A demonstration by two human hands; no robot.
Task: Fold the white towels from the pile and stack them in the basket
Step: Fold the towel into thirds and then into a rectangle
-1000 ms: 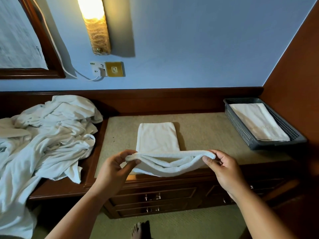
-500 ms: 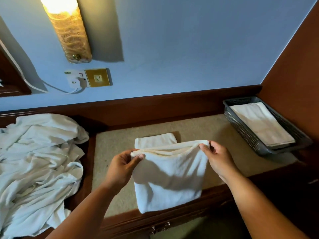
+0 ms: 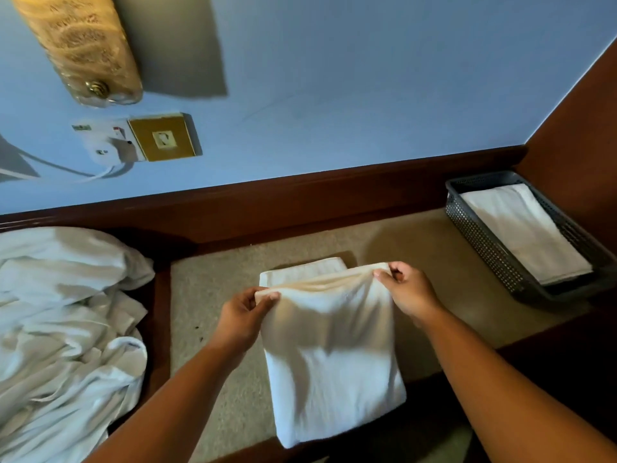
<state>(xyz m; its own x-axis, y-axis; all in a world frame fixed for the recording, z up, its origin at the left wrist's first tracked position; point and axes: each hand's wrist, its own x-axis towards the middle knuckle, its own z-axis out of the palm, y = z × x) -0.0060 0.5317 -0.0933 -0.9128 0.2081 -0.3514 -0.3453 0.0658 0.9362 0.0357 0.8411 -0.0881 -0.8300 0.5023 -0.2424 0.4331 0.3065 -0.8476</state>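
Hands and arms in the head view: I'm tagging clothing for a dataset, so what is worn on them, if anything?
Nothing worn shows. The left hand and right hand are bare, with no gloves, and no ring shows. The left forearm and right forearm are bare down to the picture's edge: no sleeve, watch or bracelet in view.

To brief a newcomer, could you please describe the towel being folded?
Find the beige-topped counter below the blue wall. At its front middle lies a white towel, its upper corners pinched by the left hand and right hand. Unlike the crumpled pile at left and the folded towel in the grey basket at right, it alone is held.
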